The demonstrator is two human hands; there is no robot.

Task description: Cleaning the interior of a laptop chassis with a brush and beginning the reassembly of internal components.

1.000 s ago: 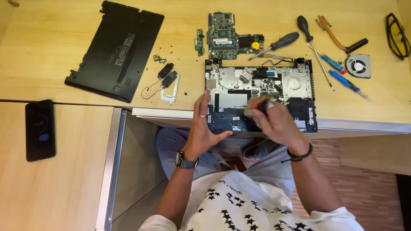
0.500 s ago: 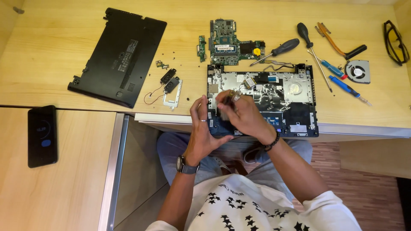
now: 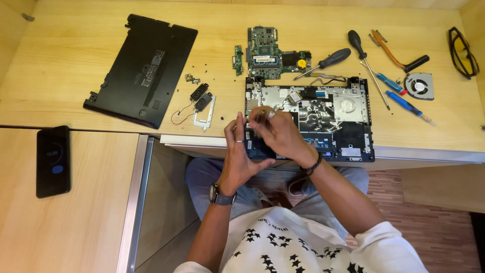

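Working over the opened laptop chassis [image 3: 323, 119] — white label on its dark lower edge — the left hand [image 3: 241, 151] lay half-curled against it while the right hand [image 3: 275, 132] pinched a small part, unidentifiable.

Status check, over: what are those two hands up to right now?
Left hand and right hand together over opened laptop chassis. Grip unclear. Screwdrivers lie beyond, untouched.
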